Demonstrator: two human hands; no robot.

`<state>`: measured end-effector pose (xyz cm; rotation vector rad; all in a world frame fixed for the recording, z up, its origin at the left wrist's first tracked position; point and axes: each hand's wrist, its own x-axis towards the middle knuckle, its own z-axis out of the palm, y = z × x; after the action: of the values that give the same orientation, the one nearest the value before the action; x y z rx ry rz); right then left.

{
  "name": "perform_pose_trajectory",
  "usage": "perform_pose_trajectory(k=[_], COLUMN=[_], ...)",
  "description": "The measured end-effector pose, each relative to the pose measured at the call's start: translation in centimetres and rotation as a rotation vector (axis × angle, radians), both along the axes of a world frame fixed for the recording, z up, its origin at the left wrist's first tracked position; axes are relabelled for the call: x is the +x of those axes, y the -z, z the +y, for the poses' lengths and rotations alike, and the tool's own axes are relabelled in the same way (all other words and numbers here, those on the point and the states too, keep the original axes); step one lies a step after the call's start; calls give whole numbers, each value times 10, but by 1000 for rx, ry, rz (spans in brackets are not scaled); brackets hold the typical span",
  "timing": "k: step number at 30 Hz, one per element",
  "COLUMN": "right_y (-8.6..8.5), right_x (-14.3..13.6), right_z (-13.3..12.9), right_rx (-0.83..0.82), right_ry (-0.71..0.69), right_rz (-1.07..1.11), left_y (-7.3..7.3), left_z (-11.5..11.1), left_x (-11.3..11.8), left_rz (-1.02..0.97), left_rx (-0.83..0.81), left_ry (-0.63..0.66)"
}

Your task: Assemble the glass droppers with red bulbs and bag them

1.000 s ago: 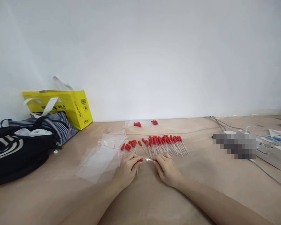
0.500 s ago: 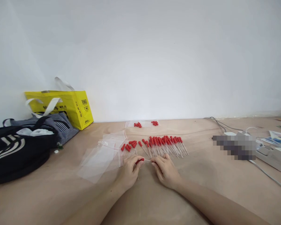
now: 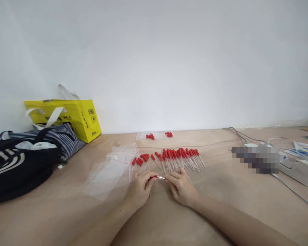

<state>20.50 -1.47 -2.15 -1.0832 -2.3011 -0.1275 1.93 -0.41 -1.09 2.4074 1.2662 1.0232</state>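
My left hand (image 3: pixel 140 186) is closed on a red rubber bulb (image 3: pixel 153 177), most of which its fingers hide. A clear glass dropper tube (image 3: pixel 161 177) runs sideways from the bulb to my right hand (image 3: pixel 181 188), which pinches its other end. Whether the tube sits inside the bulb I cannot tell. A thin tube also shows below my left fingers. Just beyond my right hand lies a row of droppers with red bulbs (image 3: pixel 181 153), their tips pointing towards me. Loose red bulbs (image 3: pixel 145 157) and several bare glass tubes (image 3: pixel 144 167) lie beyond my left hand.
Clear plastic zip bags (image 3: pixel 110 171) are spread left of my hands. Near the wall, another bag (image 3: pixel 159 136) has red bulbs on it or in it. A yellow bag (image 3: pixel 88 119), a striped bag (image 3: pixel 69 140) and a black bag (image 3: pixel 23 171) stand left. A power strip (image 3: pixel 297 171) with cables is right.
The bulb and tube between my hands sit slightly lower; less of the bulb shows and a brighter, wider part of the tube is visible. Both hands keep their grip. The view has shifted slightly.
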Motion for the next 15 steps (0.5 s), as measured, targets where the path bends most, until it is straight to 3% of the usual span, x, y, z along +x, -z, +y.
perform_pose_trajectory(k=[7, 15], right_y=[-2, -6], right_x=[2, 9], right_z=[3, 5], right_rx=[67, 25], right_ry=[-16, -90], right_rz=[-112, -181], left_y=[2, -1], left_z=[-2, -8], left_x=[0, 1], left_rz=[79, 185], left_rx=[-6, 13], left_ry=[-18, 60])
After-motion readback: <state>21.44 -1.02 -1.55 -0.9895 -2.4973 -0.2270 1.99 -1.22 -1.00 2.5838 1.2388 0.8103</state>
